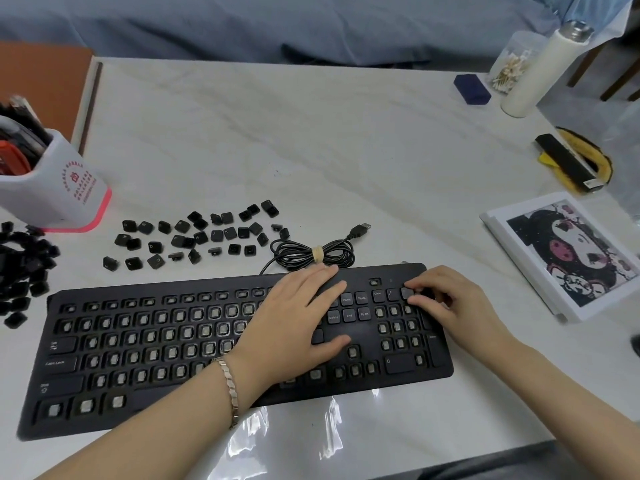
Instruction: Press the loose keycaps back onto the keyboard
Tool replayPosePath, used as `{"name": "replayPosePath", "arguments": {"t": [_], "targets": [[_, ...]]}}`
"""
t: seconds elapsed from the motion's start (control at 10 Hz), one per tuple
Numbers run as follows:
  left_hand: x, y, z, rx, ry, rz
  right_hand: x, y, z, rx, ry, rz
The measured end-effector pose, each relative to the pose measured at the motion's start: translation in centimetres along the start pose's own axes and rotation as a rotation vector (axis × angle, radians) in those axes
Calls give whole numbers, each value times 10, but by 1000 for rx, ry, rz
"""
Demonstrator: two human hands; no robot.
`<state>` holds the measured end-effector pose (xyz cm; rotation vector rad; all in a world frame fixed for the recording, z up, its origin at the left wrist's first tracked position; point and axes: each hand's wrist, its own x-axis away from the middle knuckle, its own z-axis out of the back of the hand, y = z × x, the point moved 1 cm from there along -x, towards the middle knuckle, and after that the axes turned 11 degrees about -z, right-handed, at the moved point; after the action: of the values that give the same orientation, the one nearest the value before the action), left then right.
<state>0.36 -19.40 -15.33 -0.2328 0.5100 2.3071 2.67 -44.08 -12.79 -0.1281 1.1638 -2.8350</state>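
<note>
at the far right corner of the keyboard (156,285) our right hand (457,308) pinches a keycap (407,292) over its socket, our left hand (298,320) lies flat beside, and we fear a tilted press may jam it.

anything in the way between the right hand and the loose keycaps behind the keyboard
Yes. The left hand lies flat on the keyboard between the right hand and the loose keycaps, and the coiled cable sits on that line too.
</note>
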Motion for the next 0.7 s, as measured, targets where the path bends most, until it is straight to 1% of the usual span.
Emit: {"name": "replayPosePath", "arguments": {"t": [0.1,0.2,0.3,0.4,0.5,0.6,0.7], "targets": [[0,0,-1,2,-2,2,0,-1,1,-11,-1,-6],[0,0,-1,2,1,3,-1,0,1,14,34,-57],[0,0,-1,0,8,2,8,-4,-7,226,145,102],[0,1,-1,1,11,2,15,-8,-12,428,200,230],[0,1,-1,-2,13,-4,19,-8,-12,553,215,296],[0,0,-1,-10,15,-7,22,-6,-13,582,183,279],[0,1,-1,-9,3,10,24,-5,-12,554,152,222]]}}
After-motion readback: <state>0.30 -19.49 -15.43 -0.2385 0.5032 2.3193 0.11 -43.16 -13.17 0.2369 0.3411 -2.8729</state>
